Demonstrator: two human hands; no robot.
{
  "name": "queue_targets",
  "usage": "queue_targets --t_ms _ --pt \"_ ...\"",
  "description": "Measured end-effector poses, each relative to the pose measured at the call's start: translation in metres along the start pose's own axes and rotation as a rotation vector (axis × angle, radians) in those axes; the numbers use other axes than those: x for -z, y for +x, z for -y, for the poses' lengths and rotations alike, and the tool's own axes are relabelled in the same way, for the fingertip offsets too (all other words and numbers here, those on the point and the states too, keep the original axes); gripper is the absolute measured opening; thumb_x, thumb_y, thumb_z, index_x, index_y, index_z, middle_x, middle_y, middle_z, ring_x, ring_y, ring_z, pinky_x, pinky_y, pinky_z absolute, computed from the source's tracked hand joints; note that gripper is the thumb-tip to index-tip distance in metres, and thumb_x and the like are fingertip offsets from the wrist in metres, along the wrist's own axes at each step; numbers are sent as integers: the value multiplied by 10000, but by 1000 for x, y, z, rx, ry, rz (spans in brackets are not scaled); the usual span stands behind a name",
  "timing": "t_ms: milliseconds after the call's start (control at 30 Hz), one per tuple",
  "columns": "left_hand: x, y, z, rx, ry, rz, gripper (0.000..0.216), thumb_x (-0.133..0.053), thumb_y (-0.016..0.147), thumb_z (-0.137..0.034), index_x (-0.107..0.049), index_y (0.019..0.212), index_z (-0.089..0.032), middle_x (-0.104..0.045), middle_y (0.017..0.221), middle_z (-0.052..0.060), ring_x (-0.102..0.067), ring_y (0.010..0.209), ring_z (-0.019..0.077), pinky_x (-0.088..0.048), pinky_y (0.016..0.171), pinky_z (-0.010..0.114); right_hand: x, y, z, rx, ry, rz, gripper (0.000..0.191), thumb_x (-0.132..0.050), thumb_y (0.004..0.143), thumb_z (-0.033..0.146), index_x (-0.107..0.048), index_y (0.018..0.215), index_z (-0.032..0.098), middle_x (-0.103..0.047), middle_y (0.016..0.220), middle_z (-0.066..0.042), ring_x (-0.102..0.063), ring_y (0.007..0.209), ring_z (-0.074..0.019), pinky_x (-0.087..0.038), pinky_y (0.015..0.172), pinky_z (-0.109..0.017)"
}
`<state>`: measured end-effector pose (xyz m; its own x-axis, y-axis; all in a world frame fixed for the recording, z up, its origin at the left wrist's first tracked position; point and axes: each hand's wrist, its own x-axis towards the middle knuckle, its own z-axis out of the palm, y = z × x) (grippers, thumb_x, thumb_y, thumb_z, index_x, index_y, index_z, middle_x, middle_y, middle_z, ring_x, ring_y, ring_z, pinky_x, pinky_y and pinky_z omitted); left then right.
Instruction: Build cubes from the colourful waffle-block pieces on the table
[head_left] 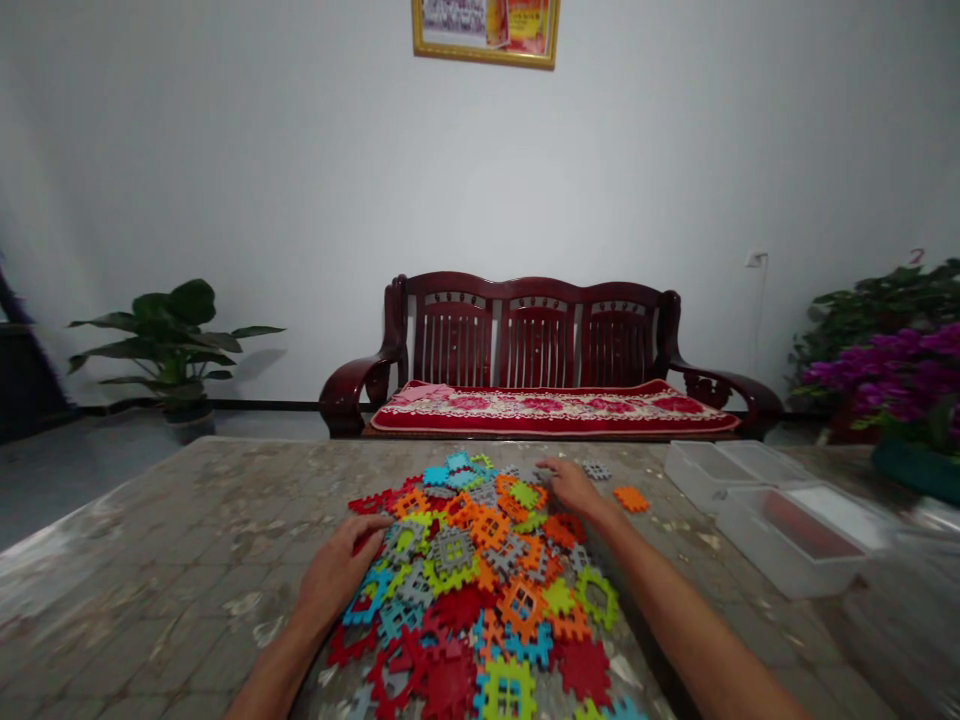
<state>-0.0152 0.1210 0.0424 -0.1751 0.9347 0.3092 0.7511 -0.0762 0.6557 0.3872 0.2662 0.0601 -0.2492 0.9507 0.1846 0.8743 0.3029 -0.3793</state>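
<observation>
Behind the table (187,560), whose top has a stone-like pattern, a carved wooden bench (540,290) stands against a pale wall (540,180). Interlocking plastic tiles (487,527) lie in a heap between the person's left hand (341,560) and right hand (568,487), probably so that both can reach them easily. The left is at the heap's near-left edge, the right at its far-right edge; whether either grip is closed on a tile, one cannot tell. Translucent plastic boxes (787,565) stand apart at right, perhaps leaving the arms free room.

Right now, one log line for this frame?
toothed pieces: heaped on table | left hand: at heap's left edge | right hand: at heap's far right
</observation>
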Motion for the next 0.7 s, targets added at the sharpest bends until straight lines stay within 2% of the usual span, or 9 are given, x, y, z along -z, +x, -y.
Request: queue_targets --t_ms 133,233,300,400,600,700 --pt "0 1 0 -16 0 -2 398 -507 825 -467 -792 1001 -252 -791 1117 68 -727 1054 257 -544 1011 407 25 -23 -29 -199 -130 -185 581 -445 881 78 -630 1413 219 -611 1476 -79 -539 1365 -230 -372 1173 -372" --pt "-1 1 0 -11 5 13 409 -503 815 -469 -795 998 -249 -796 1114 76 -729 1059 265 -545 1008 413 35 -35 -47 -334 -281 -182 522 -442 977 233 -554 1486 229 -493 1581 -106 -440 1449 -291 -348 1179 -463" --pt "-1 1 0 -7 4 18 409 -505 808 -470 -796 996 -253 -799 1118 75 -728 1069 267 -544 1009 409 34 -38 -53 -339 -325 -106 512 -426 1005 299 -529 1503 239 -462 1602 -110 -400 1477 -304 -322 1184 -500" --pt "0 2 0 -3 1 18 404 -514 799 -476 -797 993 -263 -801 1123 64 -730 1073 261 -544 1010 394 27 -40 -55 -303 -331 -16 490 -401 1018 310 -548 1481 243 -487 1579 -128 -442 1447 -302 -328 1168 -520" --pt "-1 2 4 -8 11 20 434 -503 815 -499 -797 1015 -251 -793 1132 76 -727 1071 273 -540 1020 418 17 -50 -47 -256 -322 -28 478 -377 1028 295 -548 1473 259 -485 1583 -112 -480 1416 -272 -321 1175 -503" --pt "-1 2 5 -7 11 27 435 -507 814 -498 -797 1022 -248 -791 1146 81 -723 1072 279 -541 1015 431 19 -61 -44 -225 -312 -48 474 -410 1004 248 -575 1449 246 -533 1544 -104 -488 1405 -254 -325 1176 -446"
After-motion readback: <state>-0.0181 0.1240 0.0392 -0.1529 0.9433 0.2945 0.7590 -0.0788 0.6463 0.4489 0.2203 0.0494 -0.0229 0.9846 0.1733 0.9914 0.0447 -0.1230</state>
